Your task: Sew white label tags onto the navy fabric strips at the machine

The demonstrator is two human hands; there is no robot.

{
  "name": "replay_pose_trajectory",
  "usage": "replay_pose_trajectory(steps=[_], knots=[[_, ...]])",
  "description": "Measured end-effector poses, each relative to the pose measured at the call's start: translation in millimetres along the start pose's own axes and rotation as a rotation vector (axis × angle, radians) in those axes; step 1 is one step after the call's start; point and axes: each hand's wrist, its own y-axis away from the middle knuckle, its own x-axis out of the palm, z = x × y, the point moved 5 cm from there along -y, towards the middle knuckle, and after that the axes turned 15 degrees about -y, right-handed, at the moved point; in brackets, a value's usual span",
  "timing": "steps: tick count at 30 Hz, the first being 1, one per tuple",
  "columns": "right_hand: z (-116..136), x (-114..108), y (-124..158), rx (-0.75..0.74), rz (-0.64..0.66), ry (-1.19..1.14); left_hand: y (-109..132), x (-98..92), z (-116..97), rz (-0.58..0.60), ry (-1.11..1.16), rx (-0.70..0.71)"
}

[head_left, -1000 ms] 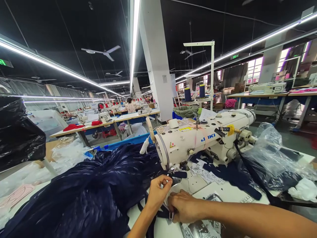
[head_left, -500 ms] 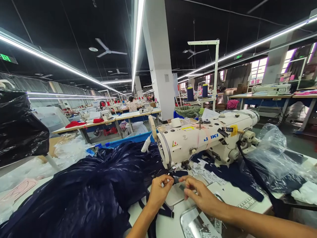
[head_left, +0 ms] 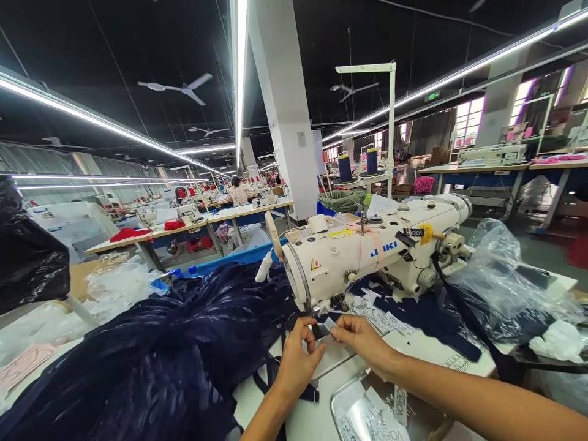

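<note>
Just in front of the sewing machine's (head_left: 340, 263) needle end, both hands work close together. My right hand (head_left: 361, 340) pinches a small pale grey label (head_left: 329, 325) between thumb and fingertips. My left hand (head_left: 298, 355) is curved, its thumb and index finger apart, with a small dark fabric piece (head_left: 318, 331) by the index fingertip. I cannot make out a firm grip there. A large heap of navy fabric pieces (head_left: 174, 343) lies to the left of my hands. Navy straps (head_left: 312, 391) hang below the left wrist.
Printed labels (head_left: 388, 320) lie by the machine arm. A metal tray (head_left: 342, 401) near the front edge holds more labels and small pins. Clear plastic bags (head_left: 487, 269) and navy fabric (head_left: 427, 331) sit at right. A black bag (head_left: 34, 251) hangs at far left.
The view has shifted slightly to the right. My left thumb and index finger have parted from their pinch. My right hand has moved closer and now pinches the pale label.
</note>
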Motion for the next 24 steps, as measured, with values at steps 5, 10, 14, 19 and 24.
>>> replay_pose_trajectory(steps=[5,10,14,19,24], knots=[[-3,-13,1,-0.016,-0.043,0.044,1,-0.2,-2,0.012,0.025,0.017],[-7,-28,3,0.024,-0.089,0.029,2,-1.7,-4,0.006,0.005,0.06],[-4,-18,8,0.1,-0.028,-0.148,1,1.4,-3,0.024,-0.006,0.078],[-7,8,12,0.239,0.084,-0.269,2,6.9,-2,0.073,0.006,0.083],[-8,2,2,0.062,0.036,0.029,3,3.4,-1,0.008,-0.119,0.092]])
